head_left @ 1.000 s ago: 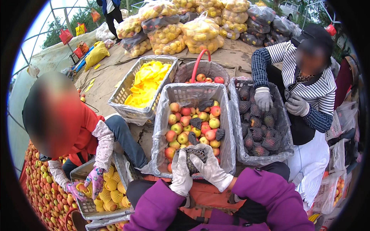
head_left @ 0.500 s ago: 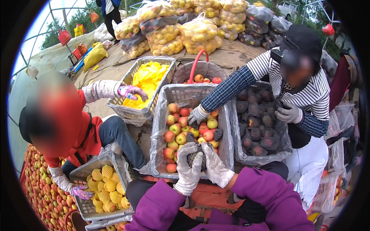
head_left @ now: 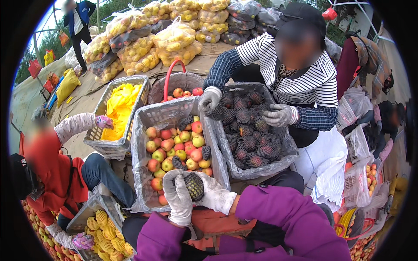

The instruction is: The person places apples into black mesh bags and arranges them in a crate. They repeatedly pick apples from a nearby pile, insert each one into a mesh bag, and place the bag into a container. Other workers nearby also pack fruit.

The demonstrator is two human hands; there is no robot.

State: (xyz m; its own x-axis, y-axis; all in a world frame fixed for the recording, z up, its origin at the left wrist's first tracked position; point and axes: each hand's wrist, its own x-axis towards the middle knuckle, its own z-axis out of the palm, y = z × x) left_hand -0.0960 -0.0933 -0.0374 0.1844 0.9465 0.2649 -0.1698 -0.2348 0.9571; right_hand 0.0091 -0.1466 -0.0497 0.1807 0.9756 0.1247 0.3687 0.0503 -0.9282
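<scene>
Between my two white-gloved hands is an apple in a black foam net (head_left: 194,187), its greenish skin showing through the mesh. My left hand (head_left: 178,198) is closed round its left side. My right hand (head_left: 217,196) presses on it from the right. Both are over the near edge of a lined crate of loose apples (head_left: 138,174). Loose black foam nets (head_left: 206,152) lie on those apples, one close beyond my left fingers. To the right stands a lined crate (head_left: 278,163) of apples in black nets.
Across from me, a co-worker's gloved hand (head_left: 210,102) holds a black net over the right crate. Left, another co-worker's hand (head_left: 104,122) reaches into a crate of yellow nets (head_left: 119,106). A crate of yellow-netted apples (head_left: 80,213) stands near left. Filled bags (head_left: 139,56) are stacked behind.
My view has turned right, so the crates appear further left. The netted apple stays between my hands, more of it showing. The co-worker's hand has left the loose apples for the right crate.
</scene>
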